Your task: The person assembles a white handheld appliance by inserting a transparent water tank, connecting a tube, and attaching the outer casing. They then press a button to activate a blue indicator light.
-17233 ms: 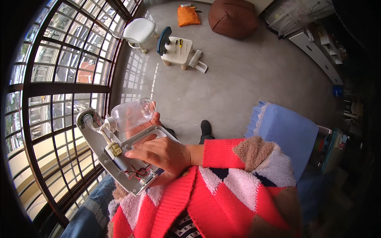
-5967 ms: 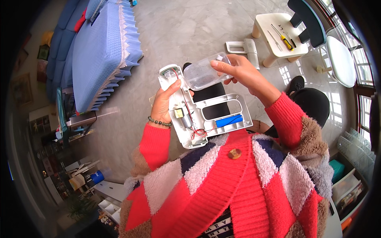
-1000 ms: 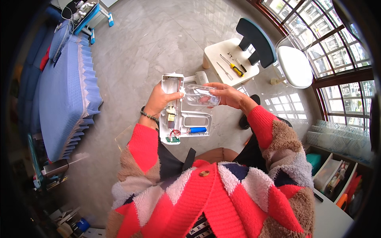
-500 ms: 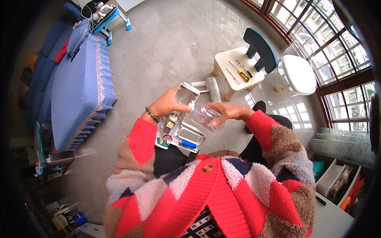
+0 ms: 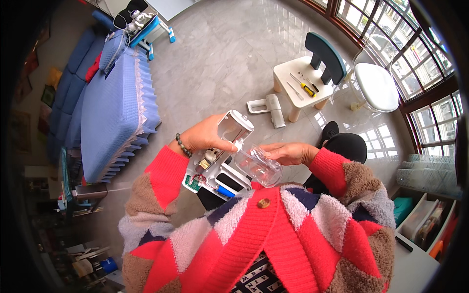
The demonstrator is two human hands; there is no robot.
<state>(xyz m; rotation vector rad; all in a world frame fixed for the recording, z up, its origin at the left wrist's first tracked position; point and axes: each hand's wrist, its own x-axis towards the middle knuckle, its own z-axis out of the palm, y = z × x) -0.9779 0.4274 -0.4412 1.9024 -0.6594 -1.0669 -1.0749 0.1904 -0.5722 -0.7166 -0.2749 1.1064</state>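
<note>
My left hand [image 5: 207, 137] grips a white opened appliance body [image 5: 222, 161] from its left side; its inner wiring, a small circuit board and a blue part show. My right hand [image 5: 286, 152] holds a clear plastic container [image 5: 259, 167] against the body's right side. The white rounded end of the appliance [image 5: 236, 125] tilts up between my two hands. A bead bracelet sits on my left wrist. Both sleeves are red patterned knit.
A small white child's table [image 5: 299, 87] with a screwdriver and small tools stands ahead, with a dark green chair [image 5: 326, 54] behind it. A white appliance part [image 5: 269, 107] lies on the tiled floor. A blue sofa [image 5: 110, 93] is on the left; windows on the right.
The view has turned and the appliance now tilts more upright. The clear container has come lower and to the right of the body, held in my right hand.
</note>
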